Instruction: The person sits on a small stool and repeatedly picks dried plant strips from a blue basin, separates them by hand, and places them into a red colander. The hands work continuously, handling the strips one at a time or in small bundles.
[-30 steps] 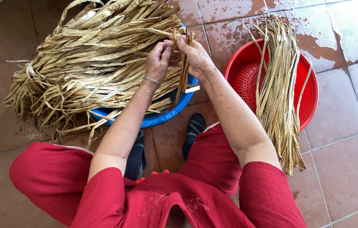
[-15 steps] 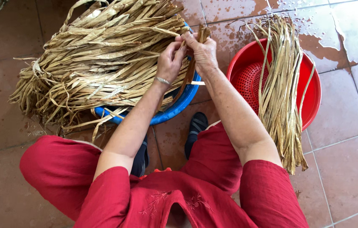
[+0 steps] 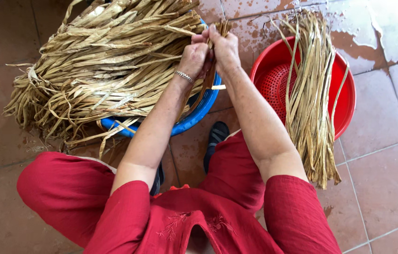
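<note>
From the head camera, the left hand (image 3: 193, 59) and right hand (image 3: 225, 47) meet at about twelve o'clock, both clenched around one dried leaf strip (image 3: 207, 82) that hangs down between the forearms; a thin bracelet (image 3: 184, 76) circles the left wrist; at ten o'clock a big heap of dried leaves (image 3: 105, 66) lies across a blue basin (image 3: 194, 115); at two o'clock a red basin (image 3: 344, 101) holds a red colander (image 3: 274, 84), with a sorted bundle of strips (image 3: 309, 99) draped over its rim onto the wet tiled floor (image 3: 387, 155); the person wears red clothing (image 3: 208, 216).
</note>
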`<state>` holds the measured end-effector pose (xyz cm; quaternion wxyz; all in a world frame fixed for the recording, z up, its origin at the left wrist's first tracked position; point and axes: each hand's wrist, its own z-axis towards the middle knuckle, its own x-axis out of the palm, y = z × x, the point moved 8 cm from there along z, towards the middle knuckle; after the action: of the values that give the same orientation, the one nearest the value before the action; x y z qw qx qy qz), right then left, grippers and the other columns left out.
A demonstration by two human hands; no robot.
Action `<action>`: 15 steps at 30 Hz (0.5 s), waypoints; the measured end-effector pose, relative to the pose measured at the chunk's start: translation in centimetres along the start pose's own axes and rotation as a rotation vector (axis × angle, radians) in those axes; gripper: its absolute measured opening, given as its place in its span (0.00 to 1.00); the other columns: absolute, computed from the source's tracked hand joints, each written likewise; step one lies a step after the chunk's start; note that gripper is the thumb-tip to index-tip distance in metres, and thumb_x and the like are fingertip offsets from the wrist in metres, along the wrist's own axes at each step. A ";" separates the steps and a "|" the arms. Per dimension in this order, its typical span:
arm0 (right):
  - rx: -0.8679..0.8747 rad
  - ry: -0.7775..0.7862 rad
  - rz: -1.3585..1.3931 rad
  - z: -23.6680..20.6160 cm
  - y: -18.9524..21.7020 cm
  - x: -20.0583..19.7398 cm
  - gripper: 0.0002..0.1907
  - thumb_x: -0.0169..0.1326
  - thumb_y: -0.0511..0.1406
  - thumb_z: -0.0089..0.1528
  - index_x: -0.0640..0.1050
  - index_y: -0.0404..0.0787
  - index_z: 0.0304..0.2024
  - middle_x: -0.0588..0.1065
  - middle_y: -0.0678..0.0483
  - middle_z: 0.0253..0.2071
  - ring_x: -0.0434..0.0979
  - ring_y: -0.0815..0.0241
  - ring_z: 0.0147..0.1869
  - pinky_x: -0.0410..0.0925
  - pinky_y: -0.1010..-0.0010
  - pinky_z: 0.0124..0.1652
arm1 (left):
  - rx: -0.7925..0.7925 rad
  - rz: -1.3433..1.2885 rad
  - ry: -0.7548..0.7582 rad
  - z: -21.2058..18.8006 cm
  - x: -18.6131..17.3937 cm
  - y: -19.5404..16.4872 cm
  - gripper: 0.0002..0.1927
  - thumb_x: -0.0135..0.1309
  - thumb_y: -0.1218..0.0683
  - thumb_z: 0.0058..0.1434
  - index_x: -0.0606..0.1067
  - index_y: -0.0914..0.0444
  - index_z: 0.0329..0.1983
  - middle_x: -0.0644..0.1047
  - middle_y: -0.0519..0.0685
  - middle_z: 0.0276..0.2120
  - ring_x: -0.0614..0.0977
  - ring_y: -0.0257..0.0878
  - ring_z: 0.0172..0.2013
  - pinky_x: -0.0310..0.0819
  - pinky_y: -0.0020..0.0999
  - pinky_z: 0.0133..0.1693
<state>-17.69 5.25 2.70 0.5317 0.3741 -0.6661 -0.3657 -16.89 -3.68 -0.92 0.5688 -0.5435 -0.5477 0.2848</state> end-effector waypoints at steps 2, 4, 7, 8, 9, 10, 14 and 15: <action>-0.035 -0.039 0.021 0.4 0.9 -0.6 0.15 0.48 0.38 0.69 0.76 0.32 0.35 0.82 0.40 0.32 0.85 0.49 0.33 0.79 0.60 0.32 | -0.034 0.036 0.024 -0.1 0.9 -0.1 0.17 0.42 0.52 0.67 0.72 0.62 0.24 0.68 0.46 0.11 0.64 0.34 0.08 0.54 0.31 0.11; -0.028 -0.101 0.059 0.6 1.5 -1.4 0.14 0.48 0.36 0.68 0.76 0.31 0.35 0.80 0.41 0.29 0.84 0.48 0.31 0.79 0.58 0.30 | -0.036 0.041 0.055 -0.2 1.9 -0.2 0.17 0.42 0.52 0.66 0.72 0.62 0.23 0.68 0.47 0.10 0.65 0.34 0.07 0.55 0.32 0.10; 0.051 -0.214 0.157 0.5 1.6 -2.7 0.11 0.49 0.35 0.67 0.75 0.33 0.35 0.77 0.47 0.25 0.82 0.49 0.27 0.78 0.57 0.29 | -0.001 0.020 0.101 -0.8 3.1 -0.3 0.17 0.42 0.53 0.66 0.72 0.63 0.23 0.68 0.48 0.11 0.65 0.35 0.07 0.54 0.31 0.10; 0.075 -0.244 0.197 0.5 1.6 -3.2 0.12 0.48 0.36 0.67 0.75 0.34 0.34 0.76 0.49 0.24 0.80 0.51 0.26 0.78 0.56 0.28 | 0.005 0.022 0.115 -1.0 3.4 -0.1 0.17 0.42 0.53 0.67 0.71 0.64 0.23 0.68 0.48 0.11 0.65 0.35 0.07 0.54 0.31 0.10; 0.098 -0.272 0.238 0.5 1.5 -3.6 0.12 0.47 0.37 0.66 0.75 0.35 0.34 0.75 0.51 0.22 0.79 0.53 0.24 0.77 0.55 0.26 | 0.012 0.026 0.128 -1.2 3.6 0.0 0.18 0.42 0.53 0.67 0.71 0.64 0.23 0.68 0.48 0.11 0.64 0.35 0.07 0.54 0.31 0.10; 0.076 -0.279 0.211 0.7 1.8 -3.9 0.11 0.48 0.36 0.66 0.76 0.35 0.33 0.74 0.52 0.21 0.77 0.54 0.23 0.76 0.56 0.25 | -0.001 0.056 0.120 -1.3 3.6 0.3 0.18 0.41 0.53 0.68 0.71 0.64 0.22 0.69 0.48 0.11 0.65 0.35 0.08 0.54 0.31 0.10; 0.009 -0.297 0.330 1.8 3.0 -6.1 0.12 0.48 0.32 0.67 0.71 0.39 0.27 0.70 0.53 0.19 0.70 0.58 0.20 0.67 0.63 0.22 | -0.018 0.251 0.105 -2.2 3.7 1.8 0.18 0.42 0.53 0.68 0.72 0.62 0.23 0.71 0.46 0.11 0.68 0.33 0.09 0.58 0.30 0.11; -0.003 -0.290 0.418 2.3 3.3 -6.6 0.14 0.47 0.31 0.67 0.69 0.40 0.25 0.68 0.52 0.19 0.68 0.58 0.19 0.64 0.65 0.21 | -0.009 0.321 0.099 -2.5 3.6 2.1 0.18 0.42 0.53 0.67 0.74 0.60 0.23 0.71 0.45 0.11 0.69 0.32 0.09 0.60 0.30 0.11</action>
<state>-19.27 12.79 2.37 0.4954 0.1709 -0.7976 -0.2986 -13.16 -0.59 -1.27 0.5401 -0.6398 -0.4263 0.3424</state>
